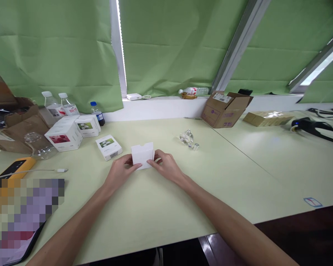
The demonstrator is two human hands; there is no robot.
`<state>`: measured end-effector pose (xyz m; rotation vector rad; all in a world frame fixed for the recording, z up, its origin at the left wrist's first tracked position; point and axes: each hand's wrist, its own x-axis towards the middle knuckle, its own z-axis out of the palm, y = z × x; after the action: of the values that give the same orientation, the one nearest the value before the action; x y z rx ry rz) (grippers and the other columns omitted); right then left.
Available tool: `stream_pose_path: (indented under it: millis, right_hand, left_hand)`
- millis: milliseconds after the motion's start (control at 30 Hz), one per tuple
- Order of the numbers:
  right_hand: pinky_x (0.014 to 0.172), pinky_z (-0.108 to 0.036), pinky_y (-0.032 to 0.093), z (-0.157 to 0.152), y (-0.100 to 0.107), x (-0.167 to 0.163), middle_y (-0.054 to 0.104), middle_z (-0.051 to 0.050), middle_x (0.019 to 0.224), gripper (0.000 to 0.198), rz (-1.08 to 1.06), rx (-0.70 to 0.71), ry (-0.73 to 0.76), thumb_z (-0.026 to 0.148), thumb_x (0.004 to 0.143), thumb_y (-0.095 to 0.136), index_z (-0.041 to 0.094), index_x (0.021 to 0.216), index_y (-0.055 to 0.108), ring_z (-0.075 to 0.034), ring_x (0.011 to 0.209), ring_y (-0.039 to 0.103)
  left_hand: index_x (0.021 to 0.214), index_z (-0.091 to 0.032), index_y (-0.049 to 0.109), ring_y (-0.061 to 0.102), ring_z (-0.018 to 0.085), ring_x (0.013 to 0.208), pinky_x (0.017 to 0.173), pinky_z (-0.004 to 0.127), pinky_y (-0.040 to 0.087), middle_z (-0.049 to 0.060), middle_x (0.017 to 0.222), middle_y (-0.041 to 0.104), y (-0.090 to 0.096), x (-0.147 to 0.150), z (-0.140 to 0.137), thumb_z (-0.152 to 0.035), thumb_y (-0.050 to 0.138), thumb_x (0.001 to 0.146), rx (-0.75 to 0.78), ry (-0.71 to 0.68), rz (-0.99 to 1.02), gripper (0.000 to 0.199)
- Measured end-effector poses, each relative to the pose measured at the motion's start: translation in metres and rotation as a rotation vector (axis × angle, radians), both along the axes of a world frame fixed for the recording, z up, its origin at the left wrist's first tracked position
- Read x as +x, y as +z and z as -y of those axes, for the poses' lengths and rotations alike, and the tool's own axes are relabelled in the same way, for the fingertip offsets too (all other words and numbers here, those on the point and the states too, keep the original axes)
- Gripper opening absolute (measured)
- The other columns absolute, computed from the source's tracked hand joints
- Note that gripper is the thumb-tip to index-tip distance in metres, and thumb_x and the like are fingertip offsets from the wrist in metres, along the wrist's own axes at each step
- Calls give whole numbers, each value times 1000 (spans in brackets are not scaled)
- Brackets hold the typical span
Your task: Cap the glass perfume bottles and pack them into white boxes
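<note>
white card box up front, held between both hands over the pale table! left hand half closed, gripping one side, thumb across the face; right hand, also half closed, pinches the other edge. just left sits a picture-printed box; farther right, a clear bottle beside a silver cap.

Green blinds across far side, grey window frames between, bright light gaps left of centre and far right, low white wall below, pale green table nearer, seam on right, dark below near edge
</note>
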<state>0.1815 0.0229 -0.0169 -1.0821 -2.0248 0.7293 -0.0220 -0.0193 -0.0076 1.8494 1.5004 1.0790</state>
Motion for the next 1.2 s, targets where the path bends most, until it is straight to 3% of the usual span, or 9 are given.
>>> stream_pose_path:
  millis: [233, 333, 467, 567, 800, 1200]
  right_hand:
    - [68, -28, 54, 3, -1, -3, 71, -5, 88, 17, 44, 7, -64, 36, 85, 55, 20, 90, 60, -18, 75, 68]
    - [68, -28, 54, 4, 1, -3, 70, -4, 88, 19, 47, 24, -63, 37, 85, 54, 20, 91, 61, -18, 75, 68]
    - [65, -28, 54, 4, 3, -3, 70, -4, 87, 21, 30, 12, -55, 39, 85, 54, 20, 89, 62, -17, 71, 67]
    - [65, -28, 54, 3, 3, -2, 70, -4, 86, 21, 32, 15, -46, 39, 85, 54, 20, 87, 62, -17, 70, 66]
    - [65, -28, 53, 3, 3, -3, 70, -3, 84, 20, 41, 19, -35, 38, 85, 54, 20, 86, 61, -16, 69, 66]
    - [67, -29, 54, 6, 6, -3, 68, -5, 91, 29, 55, 28, -35, 44, 86, 52, 19, 97, 62, -17, 73, 65]
  left_hand:
    - [100, -21, 65, 66, 20, 86, 78, 33, 52, 2, 98, 70, -3, 4, 0, -45, 57, 80, 15, 31, -18, 32]
    - [113, -22, 59, 66, 20, 84, 77, 33, 52, 4, 103, 68, -2, 4, 1, -44, 57, 80, 35, 38, -21, 39]
    - [142, -28, 24, 66, 18, 86, 79, 34, 52, 6, 121, 59, -3, 5, 2, -38, 61, 78, 109, 112, -36, 74]
    - [145, -34, 5, 66, 17, 87, 76, 33, 52, 7, 130, 52, -6, 6, 3, -36, 60, 80, 192, 155, -129, 85]
    - [142, -38, 23, 65, 16, 81, 64, 25, 50, 6, 127, 52, -9, 3, 4, -40, 50, 87, 308, 126, -438, 62]
    - [134, -33, 38, 63, 15, 84, 69, 27, 52, 5, 128, 51, -4, 4, 6, -41, 46, 89, 253, 107, -309, 47]
